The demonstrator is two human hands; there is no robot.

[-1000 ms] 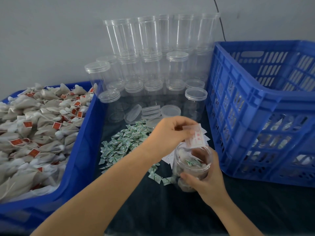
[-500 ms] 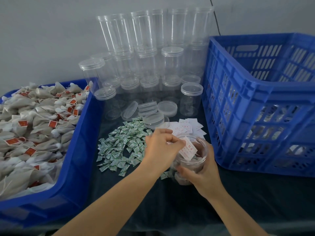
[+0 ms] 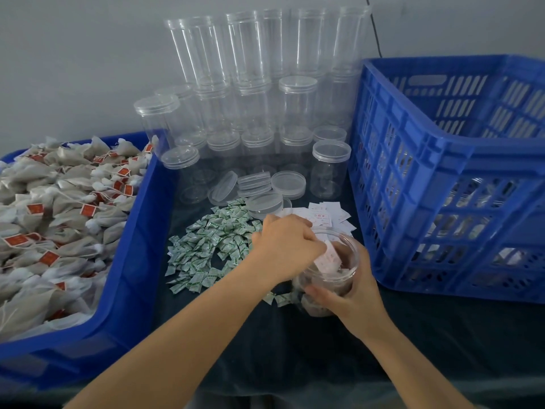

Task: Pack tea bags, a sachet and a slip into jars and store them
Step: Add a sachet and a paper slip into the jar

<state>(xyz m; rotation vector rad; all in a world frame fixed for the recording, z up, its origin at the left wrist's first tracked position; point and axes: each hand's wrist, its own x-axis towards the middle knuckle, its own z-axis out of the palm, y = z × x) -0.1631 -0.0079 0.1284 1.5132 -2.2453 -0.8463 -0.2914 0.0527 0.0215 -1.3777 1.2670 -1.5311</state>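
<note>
My right hand (image 3: 351,293) grips an open clear jar (image 3: 333,278) on the dark table; tea bags show through its wall. My left hand (image 3: 287,243) is at the jar's mouth and pinches a white paper slip (image 3: 327,259) with red print, half inside the jar. Behind the jar lies a small pile of more slips (image 3: 324,215). Left of it spreads a heap of green-and-white sachets (image 3: 212,243). A blue tray (image 3: 129,261) at the left is full of tea bags (image 3: 59,214) with red tags.
Stacked empty clear jars (image 3: 265,113) stand at the back against the wall, with several loose lids (image 3: 256,187) in front of them. A tall blue crate (image 3: 448,178) at the right holds filled jars, seen through its slots. Dark cloth covers the table's front.
My left hand has lowered the slip from above the jar into its mouth. The right hand has kept its hold on the jar.
</note>
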